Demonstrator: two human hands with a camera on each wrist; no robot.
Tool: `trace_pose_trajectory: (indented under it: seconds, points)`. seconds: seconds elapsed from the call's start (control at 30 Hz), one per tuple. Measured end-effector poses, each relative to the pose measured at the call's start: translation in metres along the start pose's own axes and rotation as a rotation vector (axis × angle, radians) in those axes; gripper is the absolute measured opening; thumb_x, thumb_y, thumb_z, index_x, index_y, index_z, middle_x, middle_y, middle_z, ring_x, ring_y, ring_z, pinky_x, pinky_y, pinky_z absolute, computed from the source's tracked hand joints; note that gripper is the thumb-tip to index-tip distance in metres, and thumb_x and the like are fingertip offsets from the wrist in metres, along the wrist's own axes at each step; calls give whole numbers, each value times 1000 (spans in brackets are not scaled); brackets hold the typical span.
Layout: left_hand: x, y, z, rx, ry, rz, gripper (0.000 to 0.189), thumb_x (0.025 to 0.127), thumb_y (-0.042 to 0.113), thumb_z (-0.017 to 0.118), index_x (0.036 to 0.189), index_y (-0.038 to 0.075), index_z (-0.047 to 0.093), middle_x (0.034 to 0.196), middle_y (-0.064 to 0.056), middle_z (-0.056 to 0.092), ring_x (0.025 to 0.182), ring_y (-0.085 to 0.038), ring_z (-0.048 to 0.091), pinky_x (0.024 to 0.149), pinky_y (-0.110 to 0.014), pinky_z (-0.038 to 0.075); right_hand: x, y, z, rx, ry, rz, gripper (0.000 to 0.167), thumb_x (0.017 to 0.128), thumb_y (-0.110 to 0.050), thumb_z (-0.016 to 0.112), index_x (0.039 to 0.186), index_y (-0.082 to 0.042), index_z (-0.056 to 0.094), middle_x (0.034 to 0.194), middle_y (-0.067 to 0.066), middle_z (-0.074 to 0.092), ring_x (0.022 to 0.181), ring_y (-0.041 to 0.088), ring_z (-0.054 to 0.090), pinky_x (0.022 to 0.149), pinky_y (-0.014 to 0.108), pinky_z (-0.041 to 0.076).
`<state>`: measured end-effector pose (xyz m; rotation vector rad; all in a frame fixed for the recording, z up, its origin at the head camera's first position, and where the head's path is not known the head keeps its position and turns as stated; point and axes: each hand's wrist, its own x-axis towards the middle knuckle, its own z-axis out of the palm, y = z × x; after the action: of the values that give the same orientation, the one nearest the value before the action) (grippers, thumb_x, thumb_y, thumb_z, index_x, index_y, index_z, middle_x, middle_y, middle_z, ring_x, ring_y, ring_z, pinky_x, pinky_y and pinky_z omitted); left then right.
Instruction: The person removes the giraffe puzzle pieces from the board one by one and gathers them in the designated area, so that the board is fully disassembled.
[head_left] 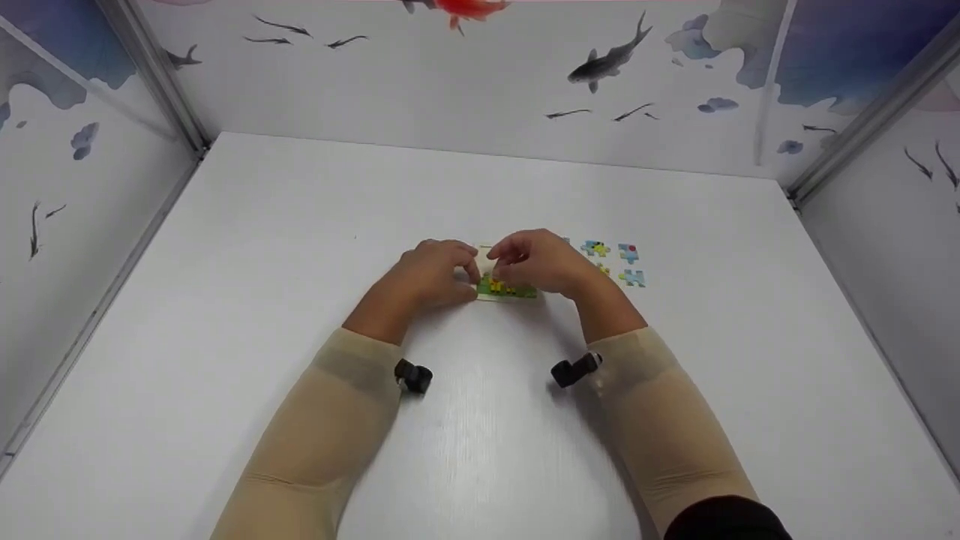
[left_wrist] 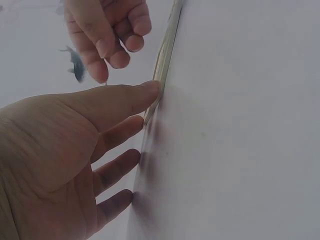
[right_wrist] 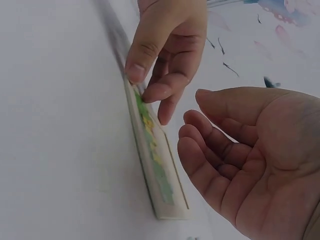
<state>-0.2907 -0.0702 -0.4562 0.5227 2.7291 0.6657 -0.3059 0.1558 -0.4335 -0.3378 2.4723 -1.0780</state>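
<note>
A small pale puzzle tray (right_wrist: 174, 212) lies on the white table in front of the person. Along its near side runs a strip of fitted green and yellow jigsaw pieces (head_left: 517, 292). The left hand (head_left: 436, 274) grips the tray's left end, thumb at the near corner and fingertips farther back along the end. Over the tray's right part hovers the right hand (head_left: 545, 262), its fingers loosely bent. In the right wrist view the right hand (right_wrist: 255, 155) shows a gap between thumb and fingers, and no piece shows there. Part of the tray is hidden beneath it.
Right of the tray lie several loose blue and yellow jigsaw pieces (head_left: 596, 248), some partly behind the right hand. The white table (head_left: 465, 465) is bounded by panels (head_left: 450, 90) printed with fish. Each sleeve carries a small black camera (head_left: 414, 376).
</note>
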Motion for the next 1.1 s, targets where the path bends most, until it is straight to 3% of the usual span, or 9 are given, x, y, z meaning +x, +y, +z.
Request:
trace_pose_trajectory:
  seconds: [0.23, 0.4, 0.6, 0.9, 1.1]
  points:
    - [2, 1, -1, 10, -2, -10, 29, 96, 33, 78, 124, 26, 75, 164, 10, 53, 157, -31, 43, 128, -58, 35, 6, 8, 8, -48, -53, 42, 28, 98, -17, 77, 126, -20, 76, 116, 3, 74, 107, 20, 65, 97, 36, 54]
    - [2, 1, -1, 12, -4, -17, 42, 96, 34, 77, 136, 24, 71, 164, 10, 53, 157, -29, 43, 128, -56, 36, 6, 6, 11, -123, -83, 59, 36, 97, -15, 77, 132, -20, 74, 119, 3, 72, 109, 22, 61, 96, 37, 53]
    - [0, 0, -1, -3, 1, -13, 43, 96, 33, 77, 137, 24, 70, 164, 9, 53, 158, -28, 41, 129, -54, 35, 7, 0, 17, -212, -90, 75, 41, 97, -13, 76, 136, -22, 73, 121, 1, 70, 112, 24, 60, 100, 39, 54]
    - [1, 0, 0, 1, 1, -26, 45, 97, 35, 77, 139, 25, 69, 165, 10, 52, 158, -27, 40, 130, -54, 33, 7, -2, 18, -252, -80, 89, 42, 96, -15, 76, 137, -18, 68, 121, 4, 68, 113, 26, 60, 107, 43, 54]
    - [2, 0, 0, 1, -7, -35, 47, 96, 35, 78, 141, 25, 69, 165, 11, 51, 160, -26, 39, 131, -53, 33, 8, 0, 17, -237, -76, 70, 39, 94, -12, 77, 131, -18, 67, 117, 5, 66, 111, 25, 59, 104, 41, 54]
